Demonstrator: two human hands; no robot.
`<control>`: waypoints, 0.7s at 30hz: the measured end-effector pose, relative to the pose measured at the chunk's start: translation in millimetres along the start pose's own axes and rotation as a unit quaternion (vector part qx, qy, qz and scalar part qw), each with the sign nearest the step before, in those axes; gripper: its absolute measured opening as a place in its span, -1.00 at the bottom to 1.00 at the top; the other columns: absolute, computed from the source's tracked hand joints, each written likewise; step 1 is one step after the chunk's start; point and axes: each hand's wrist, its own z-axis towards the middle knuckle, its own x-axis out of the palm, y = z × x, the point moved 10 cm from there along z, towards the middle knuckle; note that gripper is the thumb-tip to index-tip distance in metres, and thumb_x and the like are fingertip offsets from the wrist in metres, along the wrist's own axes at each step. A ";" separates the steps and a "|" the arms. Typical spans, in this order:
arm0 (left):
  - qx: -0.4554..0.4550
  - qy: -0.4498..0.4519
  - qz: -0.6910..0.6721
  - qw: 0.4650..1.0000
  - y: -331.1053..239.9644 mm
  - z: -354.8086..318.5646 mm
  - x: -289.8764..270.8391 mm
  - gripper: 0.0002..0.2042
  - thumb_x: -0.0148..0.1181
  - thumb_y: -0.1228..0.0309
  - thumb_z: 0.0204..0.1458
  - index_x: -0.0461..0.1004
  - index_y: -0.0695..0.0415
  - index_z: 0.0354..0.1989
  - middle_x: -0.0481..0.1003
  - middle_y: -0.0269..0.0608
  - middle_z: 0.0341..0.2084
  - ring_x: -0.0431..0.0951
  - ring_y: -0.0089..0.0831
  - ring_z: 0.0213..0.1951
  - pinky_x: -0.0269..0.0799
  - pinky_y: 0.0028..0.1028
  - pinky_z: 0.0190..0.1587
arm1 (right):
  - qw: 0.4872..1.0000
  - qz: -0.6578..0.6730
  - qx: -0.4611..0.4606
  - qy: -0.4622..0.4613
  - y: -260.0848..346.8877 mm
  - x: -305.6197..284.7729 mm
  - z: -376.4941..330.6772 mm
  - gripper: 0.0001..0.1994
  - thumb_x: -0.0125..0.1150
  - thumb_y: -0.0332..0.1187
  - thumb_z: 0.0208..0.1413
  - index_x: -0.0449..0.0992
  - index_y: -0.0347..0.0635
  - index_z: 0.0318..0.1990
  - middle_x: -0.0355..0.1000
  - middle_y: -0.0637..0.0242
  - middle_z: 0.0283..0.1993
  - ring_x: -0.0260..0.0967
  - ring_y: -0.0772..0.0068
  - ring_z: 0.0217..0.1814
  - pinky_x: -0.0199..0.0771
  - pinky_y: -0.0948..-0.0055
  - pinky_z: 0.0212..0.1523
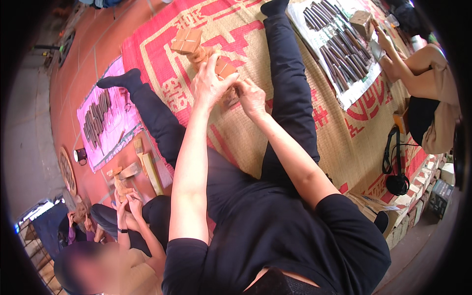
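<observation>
I sit with both legs stretched out on a red and straw-coloured woven mat [246, 142]. Between my legs I hold up a light brown wooden piece [199, 53] that has a square block [187, 40] at its far end and a second block [226, 68] nearer me. My left hand [209, 83] wraps around its middle from above. Just to the right, my right hand [251, 98] pinches its near end. My fingers hide the part between the two hands.
A white sheet [365, 84] with several dark sticks lies at the far right, where another person [432, 88] handles a small block [362, 21]. A pink sheet [105, 142] with dark sticks lies at left. A person [128, 231] at lower left holds wood. Boxes [418, 206] stand at right.
</observation>
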 end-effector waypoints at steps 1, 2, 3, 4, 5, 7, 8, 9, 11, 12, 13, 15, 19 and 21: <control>0.000 0.001 -0.004 1.000 0.9 0.0 2.0 -0.27 0.37 -0.06 -0.15 0.28 -0.11 0.23 0.47 -0.03 0.02 0.54 -0.08 0.02 0.45 -0.16 0.06 | 1.000 -0.013 -0.013 0.003 0.8 13.5 -2.6 -0.85 0.19 -0.40 0.01 0.56 0.03 -0.24 0.44 0.32 -0.29 0.53 0.21 -0.24 0.55 0.23 -0.26; 0.000 0.002 -0.008 1.000 0.6 1.0 3.9 -0.27 0.37 -0.06 -0.15 0.28 -0.11 0.23 0.47 -0.04 0.01 0.54 -0.08 0.02 0.45 -0.16 0.06 | 0.999 -0.026 -0.026 0.007 -1.8 23.8 -4.1 -0.86 0.20 -0.40 0.01 0.55 0.02 -0.24 0.44 0.32 -0.30 0.52 0.21 -0.25 0.55 0.23 -0.26; 0.004 -0.002 -0.005 1.000 0.5 0.2 2.9 -0.27 0.37 -0.06 -0.15 0.28 -0.11 0.23 0.47 -0.04 0.01 0.54 -0.07 0.02 0.45 -0.16 0.05 | 0.999 -0.019 -0.033 0.002 3.9 22.4 -8.8 -0.90 0.21 -0.38 0.01 0.54 0.02 -0.29 0.43 0.32 -0.32 0.52 0.22 -0.25 0.55 0.22 -0.26; 0.009 -0.005 -0.003 1.000 -0.4 -0.5 2.4 -0.27 0.37 -0.06 -0.14 0.28 -0.10 0.23 0.47 -0.03 0.00 0.54 -0.07 0.01 0.45 -0.15 0.05 | 0.998 -0.006 -0.053 0.038 9.1 26.7 -12.9 -0.90 0.21 -0.38 0.02 0.54 0.02 -0.29 0.43 0.32 -0.32 0.52 0.22 -0.25 0.55 0.22 -0.26; 0.014 -0.009 0.000 1.000 -0.9 -0.9 1.4 -0.27 0.37 -0.07 -0.14 0.28 -0.10 0.23 0.47 -0.03 0.00 0.54 -0.07 0.01 0.46 -0.15 0.04 | 0.994 0.007 -0.073 0.075 11.1 28.7 -17.8 -0.91 0.20 -0.38 0.02 0.55 0.03 -0.29 0.43 0.32 -0.32 0.52 0.22 -0.25 0.55 0.22 -0.26; 0.003 -0.002 0.005 1.000 2.0 -1.7 1.7 -0.26 0.37 -0.07 -0.14 0.28 -0.10 0.23 0.47 -0.03 0.00 0.55 -0.07 0.01 0.46 -0.15 0.04 | 0.992 0.013 -0.080 0.096 12.2 20.3 -26.8 -0.91 0.20 -0.39 0.04 0.55 0.03 -0.29 0.43 0.33 -0.32 0.52 0.21 -0.24 0.55 0.23 -0.24; -0.002 0.001 0.007 1.000 3.3 -1.8 1.6 -0.26 0.37 -0.07 -0.14 0.28 -0.10 0.23 0.47 -0.03 0.00 0.55 -0.07 0.01 0.46 -0.16 0.04 | 0.996 0.023 -0.064 0.055 10.7 10.5 -21.0 -0.91 0.20 -0.39 0.04 0.55 0.03 -0.29 0.42 0.33 -0.33 0.52 0.21 -0.24 0.55 0.23 -0.24; -0.001 0.002 0.005 1.000 2.2 -1.8 1.5 -0.27 0.37 -0.07 -0.14 0.28 -0.10 0.23 0.47 -0.02 0.01 0.55 -0.07 0.01 0.46 -0.15 0.04 | 0.998 0.032 -0.046 0.015 7.1 1.0 -14.1 -0.91 0.20 -0.39 0.03 0.55 0.02 -0.29 0.42 0.33 -0.33 0.52 0.20 -0.25 0.55 0.23 -0.24; 0.001 0.005 0.002 1.000 0.9 -1.5 1.1 -0.27 0.37 -0.08 -0.14 0.28 -0.11 0.23 0.47 -0.02 0.01 0.54 -0.07 0.02 0.46 -0.15 0.04 | 0.999 0.020 -0.019 -0.031 -1.9 1.5 -5.8 -0.89 0.20 -0.39 0.02 0.54 0.00 -0.27 0.43 0.31 -0.32 0.51 0.18 -0.23 0.54 0.23 -0.23; -0.001 0.003 0.000 1.000 0.8 0.3 0.7 -0.27 0.37 -0.08 -0.14 0.28 -0.12 0.23 0.47 -0.02 0.02 0.54 -0.07 0.02 0.46 -0.16 0.05 | 0.999 0.017 -0.024 -0.015 1.4 11.6 -6.2 -0.87 0.19 -0.41 0.04 0.56 0.01 -0.24 0.44 0.32 -0.32 0.52 0.19 -0.24 0.54 0.24 -0.24; -0.003 0.002 -0.002 1.000 1.5 0.2 2.1 -0.27 0.37 -0.08 -0.14 0.28 -0.12 0.23 0.47 -0.02 0.02 0.54 -0.07 0.02 0.46 -0.16 0.05 | 1.000 0.014 -0.028 0.002 5.5 21.1 -9.9 -0.86 0.18 -0.42 0.06 0.57 0.02 -0.22 0.45 0.32 -0.31 0.52 0.19 -0.24 0.53 0.25 -0.24; -0.004 -0.003 -0.003 1.000 1.6 0.1 2.7 -0.27 0.37 -0.08 -0.14 0.27 -0.13 0.23 0.47 -0.02 0.02 0.54 -0.06 0.02 0.46 -0.16 0.05 | 0.999 0.013 -0.028 0.011 10.5 28.0 -17.9 -0.84 0.17 -0.45 0.06 0.58 0.04 -0.23 0.49 0.33 -0.27 0.53 0.21 -0.22 0.53 0.28 -0.26; 0.003 -0.011 0.005 1.000 3.1 -1.6 2.3 -0.26 0.37 -0.09 -0.14 0.26 -0.14 0.23 0.47 -0.01 0.02 0.55 -0.05 0.01 0.47 -0.14 0.04 | 0.990 0.101 -0.028 0.097 0.9 25.0 -24.4 -0.91 0.18 -0.39 0.03 0.57 0.01 -0.31 0.49 0.31 -0.24 0.53 0.21 -0.20 0.54 0.25 -0.25; 0.005 -0.010 0.008 1.000 5.7 -0.9 2.9 -0.27 0.36 -0.09 -0.14 0.27 -0.14 0.23 0.48 0.00 0.02 0.56 -0.05 0.00 0.48 -0.13 0.02 | 0.998 0.069 0.008 0.009 -3.7 1.2 -6.8 -0.89 0.18 -0.39 0.03 0.57 0.02 -0.27 0.50 0.31 -0.24 0.54 0.17 -0.25 0.54 0.22 -0.26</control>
